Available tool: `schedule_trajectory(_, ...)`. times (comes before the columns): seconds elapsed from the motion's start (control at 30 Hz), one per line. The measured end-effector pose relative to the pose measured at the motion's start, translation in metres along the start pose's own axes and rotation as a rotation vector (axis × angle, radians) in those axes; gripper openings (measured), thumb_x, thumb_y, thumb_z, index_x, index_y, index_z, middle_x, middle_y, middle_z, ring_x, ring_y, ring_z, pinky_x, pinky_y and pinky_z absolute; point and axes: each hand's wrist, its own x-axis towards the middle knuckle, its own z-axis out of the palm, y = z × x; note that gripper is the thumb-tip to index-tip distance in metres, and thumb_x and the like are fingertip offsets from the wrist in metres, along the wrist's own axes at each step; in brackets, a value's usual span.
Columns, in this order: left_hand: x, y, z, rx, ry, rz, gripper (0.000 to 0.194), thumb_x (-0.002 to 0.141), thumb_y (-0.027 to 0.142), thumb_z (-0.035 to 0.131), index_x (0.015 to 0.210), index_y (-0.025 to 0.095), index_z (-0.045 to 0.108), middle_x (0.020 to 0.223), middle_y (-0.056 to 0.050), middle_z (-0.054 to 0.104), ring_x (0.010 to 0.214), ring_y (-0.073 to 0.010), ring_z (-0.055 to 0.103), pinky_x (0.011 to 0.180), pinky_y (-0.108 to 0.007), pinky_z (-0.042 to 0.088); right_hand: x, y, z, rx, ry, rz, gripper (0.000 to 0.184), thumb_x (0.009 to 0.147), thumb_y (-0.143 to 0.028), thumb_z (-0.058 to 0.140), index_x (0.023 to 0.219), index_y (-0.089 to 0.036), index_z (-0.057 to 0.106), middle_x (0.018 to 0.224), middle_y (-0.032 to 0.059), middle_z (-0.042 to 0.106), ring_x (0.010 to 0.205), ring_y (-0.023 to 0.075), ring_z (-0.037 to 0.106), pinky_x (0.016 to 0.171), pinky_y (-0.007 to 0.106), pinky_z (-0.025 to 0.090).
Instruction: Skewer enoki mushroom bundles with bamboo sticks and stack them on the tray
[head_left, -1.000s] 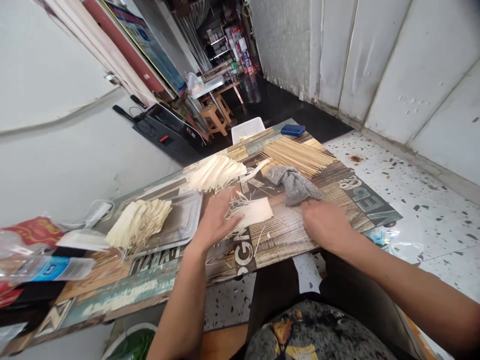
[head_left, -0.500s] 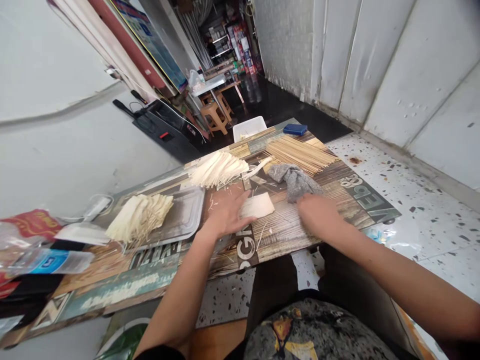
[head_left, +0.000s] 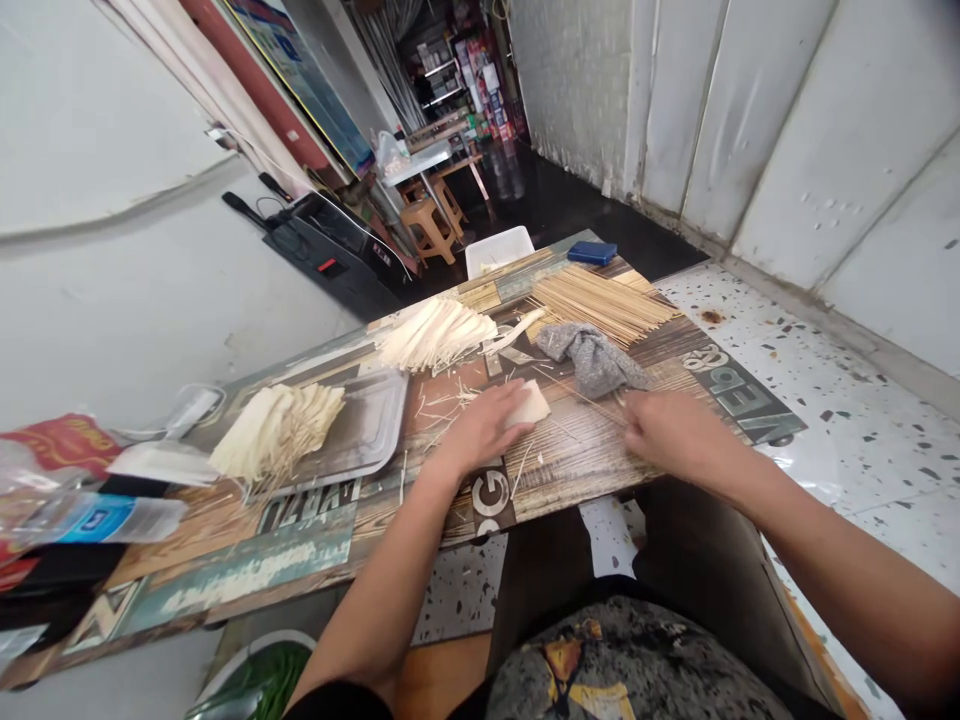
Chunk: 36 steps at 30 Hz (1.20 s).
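Observation:
My left hand (head_left: pixel 487 424) lies flat with its fingers stretched over a pale folded sheet (head_left: pixel 532 402), perhaps tofu skin, pressing it on the table. Part of the sheet is hidden under the fingers. My right hand (head_left: pixel 671 430) is closed around a thin bamboo skewer (head_left: pixel 581 392), which points left and away, toward the sheet. Just beyond the right hand lies a crumpled grey cloth (head_left: pixel 592 358). Behind the left hand is a fanned pile of pale folded strips (head_left: pixel 435 335) with sticks showing under it.
Loose bamboo skewers (head_left: pixel 604 303) lie at the far right, near a blue box (head_left: pixel 592 252). A clear plastic tray (head_left: pixel 386 430) and a second pale pile (head_left: pixel 277 432) are to the left. A plastic bottle (head_left: pixel 112 519) lies at the left end. A white container (head_left: pixel 501 252) stands behind.
My left hand has moved right, from beside the pale sheet onto it. My right hand has shifted right, away from the grey cloth, and a skewer now shows in it.

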Motion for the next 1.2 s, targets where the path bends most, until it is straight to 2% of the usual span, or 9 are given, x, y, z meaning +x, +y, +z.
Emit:
schedule_trajectory(0.07,0.005,0.008,0.006,0.014,0.035,-0.058,0.049,0.093,0.044,0.047,0.132,0.015,0.052,0.14,-0.015,0.051,0.128,-0.0254,0.049,0.108,-0.041,0.039,-0.013,0.009,0.006,0.022,0.025,0.013,0.02,0.08,-0.012,0.051,0.093,-0.014,0.065,0.076,0.0088,0.07,0.072,0.0227,0.066,0.061,0.029,0.043)
schedule_trajectory(0.17,0.008,0.024,0.012,0.056,0.088,-0.161,0.046,0.094,0.04,0.044,0.129,0.011,0.053,0.136,-0.019,0.054,0.127,-0.0288,0.05,0.107,-0.043,0.04,-0.032,0.019,0.021,0.065,0.093,0.007,0.036,0.089,-0.014,0.04,0.12,-0.016,0.058,0.094,0.0081,0.072,0.079,0.0207,0.067,0.066,0.029,0.047)
schedule_trajectory(0.23,0.008,0.033,0.016,0.085,0.103,-0.208,0.046,0.095,0.036,0.041,0.131,0.009,0.05,0.138,-0.02,0.052,0.13,-0.0301,0.047,0.109,-0.046,0.037,-0.047,0.022,0.033,0.158,0.211,-0.045,0.041,0.094,-0.016,0.034,0.131,-0.017,0.051,0.106,0.0098,0.07,0.085,0.0205,0.068,0.071,0.03,0.05)
schedule_trajectory(0.3,0.006,0.039,0.02,0.107,0.098,-0.23,0.047,0.096,0.033,0.038,0.135,0.008,0.045,0.142,-0.019,0.048,0.134,-0.0302,0.042,0.112,-0.048,0.031,-0.063,0.02,0.044,0.262,0.336,-0.143,0.041,0.096,-0.017,0.033,0.133,-0.016,0.051,0.109,0.0109,0.07,0.088,0.0206,0.068,0.075,0.031,0.052)
schedule_trajectory(0.37,0.004,0.04,0.023,0.119,0.081,-0.234,0.048,0.097,0.03,0.035,0.139,0.009,0.041,0.146,-0.017,0.043,0.137,-0.0285,0.037,0.114,-0.049,0.027,-0.079,0.015,0.054,0.316,0.374,-0.261,0.042,0.095,-0.014,0.034,0.134,-0.013,0.05,0.106,0.0118,0.07,0.087,0.0196,0.068,0.076,0.03,0.053)
schedule_trajectory(0.5,0.001,0.036,0.025,0.127,0.07,-0.245,0.048,0.099,0.029,0.03,0.142,0.01,0.037,0.148,-0.016,0.041,0.139,-0.0251,0.035,0.115,-0.047,0.026,-0.102,0.002,0.067,0.291,0.319,-0.326,0.048,0.093,-0.009,0.032,0.14,-0.007,0.042,0.075,0.0048,0.066,0.059,0.0166,0.063,0.054,0.027,0.051)
schedule_trajectory(0.57,0.001,0.034,0.024,0.128,0.068,-0.246,0.047,0.099,0.029,0.03,0.141,0.012,0.039,0.148,-0.015,0.042,0.138,-0.0244,0.037,0.114,-0.047,0.027,-0.106,-0.002,0.071,0.233,0.326,-0.315,0.047,0.092,-0.008,0.032,0.138,-0.006,0.044,0.067,0.0014,0.06,0.051,0.016,0.058,0.048,0.027,0.049)
schedule_trajectory(0.7,0.001,0.032,0.023,0.142,0.064,-0.23,0.044,0.1,0.028,0.029,0.138,0.014,0.045,0.147,-0.013,0.043,0.138,-0.0243,0.037,0.114,-0.046,0.027,-0.108,-0.002,0.073,0.14,0.364,-0.317,0.044,0.092,-0.009,0.033,0.134,-0.006,0.048,0.067,-0.0001,0.058,0.045,0.0147,0.055,0.043,0.027,0.045)
schedule_trajectory(1.2,0.001,0.036,0.021,0.127,0.027,-0.242,0.047,0.1,0.028,0.028,0.142,0.012,0.041,0.15,-0.011,0.039,0.14,-0.0243,0.033,0.115,-0.045,0.026,-0.106,-0.006,0.07,0.055,0.397,-0.309,0.049,0.086,-0.001,0.03,0.133,-0.006,0.045,0.064,-0.0029,0.054,0.042,0.0125,0.052,0.039,0.025,0.037)
